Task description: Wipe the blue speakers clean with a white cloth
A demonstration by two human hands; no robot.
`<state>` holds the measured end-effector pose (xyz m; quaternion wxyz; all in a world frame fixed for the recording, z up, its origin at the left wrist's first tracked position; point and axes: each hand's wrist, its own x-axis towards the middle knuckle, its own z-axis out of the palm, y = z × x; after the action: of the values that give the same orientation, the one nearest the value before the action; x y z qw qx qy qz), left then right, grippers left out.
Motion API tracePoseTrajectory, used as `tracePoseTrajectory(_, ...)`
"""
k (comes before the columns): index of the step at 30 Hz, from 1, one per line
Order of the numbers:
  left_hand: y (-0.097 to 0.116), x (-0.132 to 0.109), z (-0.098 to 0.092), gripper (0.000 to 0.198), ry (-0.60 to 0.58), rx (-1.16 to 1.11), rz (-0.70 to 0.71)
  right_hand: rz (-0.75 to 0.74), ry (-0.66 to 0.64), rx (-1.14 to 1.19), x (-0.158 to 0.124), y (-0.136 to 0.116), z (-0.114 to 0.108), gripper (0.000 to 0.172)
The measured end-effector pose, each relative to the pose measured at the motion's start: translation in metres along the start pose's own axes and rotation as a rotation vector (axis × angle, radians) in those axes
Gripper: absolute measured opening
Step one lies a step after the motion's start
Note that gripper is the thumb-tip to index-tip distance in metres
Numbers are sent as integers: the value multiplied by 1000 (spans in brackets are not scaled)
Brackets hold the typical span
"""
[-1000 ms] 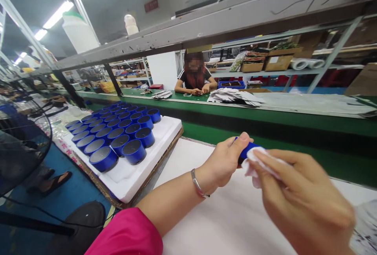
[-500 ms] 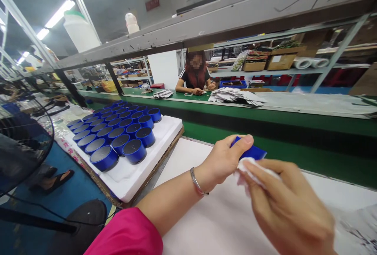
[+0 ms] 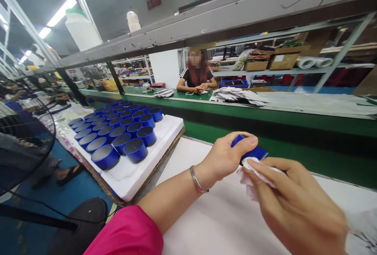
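Note:
My left hand (image 3: 221, 156) is closed around a small blue speaker (image 3: 257, 152), with the thumb pressed along its side. Pinched between the fingers of my right hand (image 3: 303, 198) is a crumpled white cloth (image 3: 250, 186), which touches the lower edge of that speaker. Part of the speaker is hidden by both hands. Rows of similar blue round speakers (image 3: 135, 151) with dark mesh tops stand on a white foam tray (image 3: 165, 137) to the left. Beneath my hands lies a white work surface (image 3: 200, 211).
Behind the work surface runs a green conveyor belt (image 3: 212, 127). Across it sits a co-worker (image 3: 196, 74) beside stacked white paper pieces (image 3: 235, 96). A grey shelf beam (image 3: 182, 25) crosses overhead. A fan (image 3: 44, 141) stands at the left, and crumpled clear plastic (image 3: 363, 227) lies at the right.
My right hand and the cloth have shifted slightly right and down along the speaker's edge. My left hand keeps its hold, with the speaker turned a little.

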<state>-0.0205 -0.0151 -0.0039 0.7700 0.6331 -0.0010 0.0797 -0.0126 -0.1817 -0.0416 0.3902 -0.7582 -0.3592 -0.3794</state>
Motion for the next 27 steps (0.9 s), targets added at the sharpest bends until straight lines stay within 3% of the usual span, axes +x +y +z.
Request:
tracePoseTrajectory(6,0,0,-2,32,-7,6,38,-32,64,12,1,-1,3,15)
tracePoseTrajectory(13,-4,1,-3,32,-7,9,48,-70,38,-25,1,1,5,20)
tracePoseTrajectory(18,-4,2,-3,31,-6,40,50,-7,25,-25,1,1,5,16)
tracePoseTrajectory(23,-1,1,-4,33,-16,101,16,-39,104,-26,2,-3,9,15)
tracePoseTrajectory(26,-2,3,-4,33,-9,105,19,-75,56,32,5,2,9,15)
tracePoseTrajectory(27,-4,4,-4,32,0,81,11,-12,55,10,7,8,6,14)
